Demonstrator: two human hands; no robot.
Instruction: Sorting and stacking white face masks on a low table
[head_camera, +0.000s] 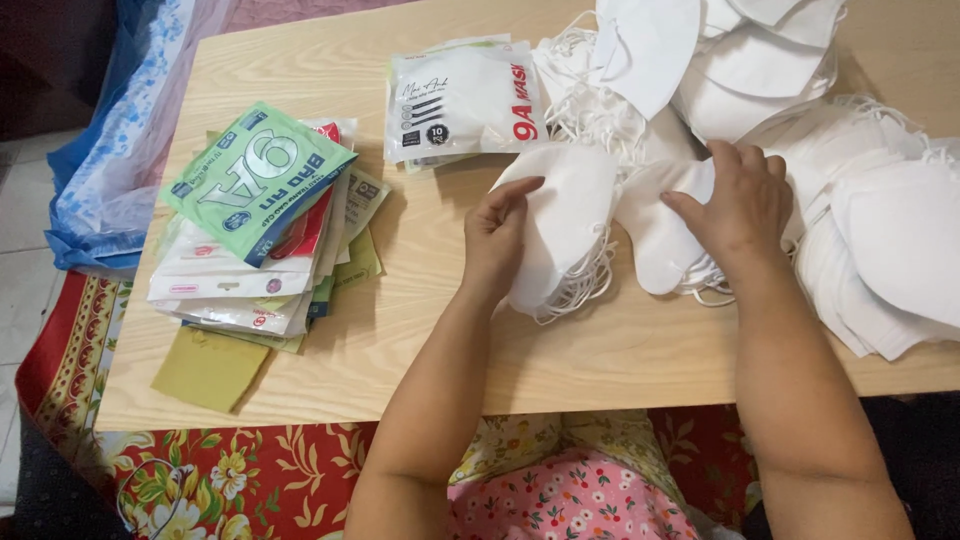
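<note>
Looking down from the head camera, we have both hands busy at the centre of a low wooden table (620, 360). The left hand (497, 240) is cupped around the left edge of a small stack of white folded face masks (570, 215), fingers curled partway with the thumb on top and fingertips tucked toward the pile, so it has a loose side grip rather than a tight pinch. At three o'clock from it, the right hand (735, 205) lies palm down on a second white mask bundle (660, 235), fingers bent over the far edge and pressing it flat; how firmly it clasps I cannot tell. The two bundles touch between the hands, ear loops spilling out at six o'clock. At twelve o'clock a sealed white mask packet (465, 100) lies flat, and from one to three o'clock a big loose heap of white masks (860, 220) crowds the table's right side. At nine o'clock sits a pile of empty printed pouches (255, 230), a green one on top. The risk, as I judge it: those dangling loops could snag each other, dragging masks out of the count, and the overhanging heap at three o'clock looks ready to slide off the edge if nudged.
</note>
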